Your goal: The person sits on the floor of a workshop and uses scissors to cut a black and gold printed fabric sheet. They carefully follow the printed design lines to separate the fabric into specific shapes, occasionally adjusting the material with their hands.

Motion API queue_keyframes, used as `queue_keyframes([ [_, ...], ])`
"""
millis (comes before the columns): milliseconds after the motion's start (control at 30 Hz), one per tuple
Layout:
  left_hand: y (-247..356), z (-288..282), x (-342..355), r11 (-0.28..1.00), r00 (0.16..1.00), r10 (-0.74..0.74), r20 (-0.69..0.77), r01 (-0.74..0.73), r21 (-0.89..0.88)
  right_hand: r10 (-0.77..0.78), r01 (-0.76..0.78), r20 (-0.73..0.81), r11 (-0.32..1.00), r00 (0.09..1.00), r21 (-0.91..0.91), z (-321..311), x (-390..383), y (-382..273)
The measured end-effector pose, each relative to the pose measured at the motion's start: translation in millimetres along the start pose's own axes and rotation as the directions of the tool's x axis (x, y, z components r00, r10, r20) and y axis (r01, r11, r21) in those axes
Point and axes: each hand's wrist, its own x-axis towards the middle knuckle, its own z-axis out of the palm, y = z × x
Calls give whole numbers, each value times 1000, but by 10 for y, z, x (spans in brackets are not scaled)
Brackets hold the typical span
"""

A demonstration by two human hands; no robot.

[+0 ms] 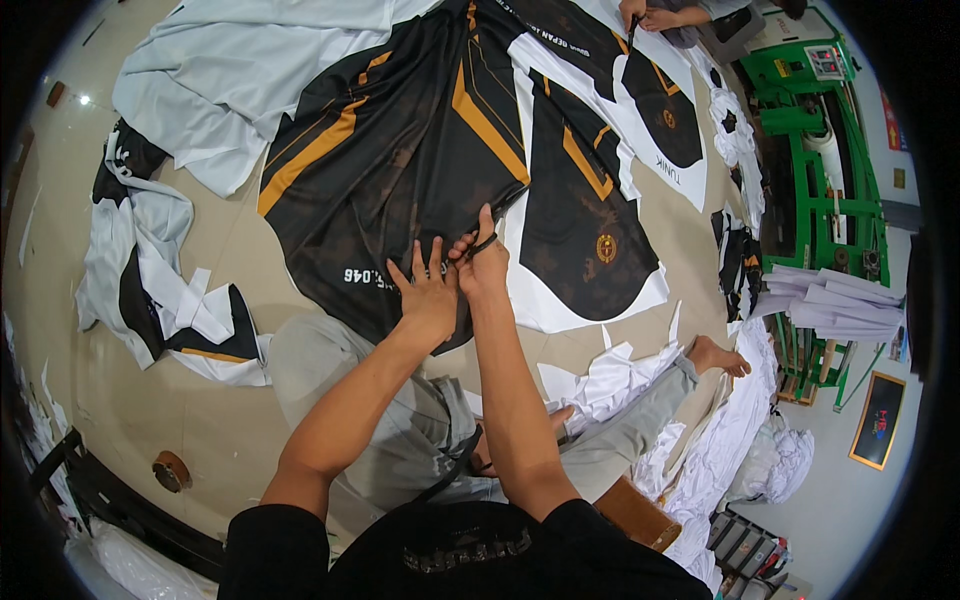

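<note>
A large black printed fabric panel [400,190] with orange stripes and white lettering lies spread before me, its near edge by my legs. My left hand [428,298] rests on it, fingers spread and palm down. Just to the right, my right hand [484,262] grips a pair of scissors [485,243] by dark handles at the panel's right edge; the blades are hard to make out against the cloth. Beside this edge lies another black panel [585,220] with a round orange emblem and a white border.
White fabric [250,80] spreads at the far left, with white and black scraps [150,270] nearer. At the far right, a co-worker's hands [650,18] work at another panel. A green machine [820,150] stands right. A brown roll [171,470] sits on the tiled floor.
</note>
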Motion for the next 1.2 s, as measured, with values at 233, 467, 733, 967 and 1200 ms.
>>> queue_keyframes([
  [233,4,8,4,1000,1000,-2,0,2,-2,16,-17,-8,997,1000,-70,-101,-86,-49],
  [467,-10,-81,-21,997,998,15,-61,-19,-70,118,-109,34,975,992,-194,-474,-49,-286],
  [733,-144,-90,153,987,945,-127,-302,91,-132,245,-135,176,869,953,-476,-873,137,-892],
  [967,-162,-185,136,969,966,-209,-149,185,-162,241,-74,212,807,947,-586,-920,290,-1150],
  [1200,-172,-171,163,971,968,-214,-134,195,-137,240,-78,202,803,949,-591,-939,382,-1211],
])
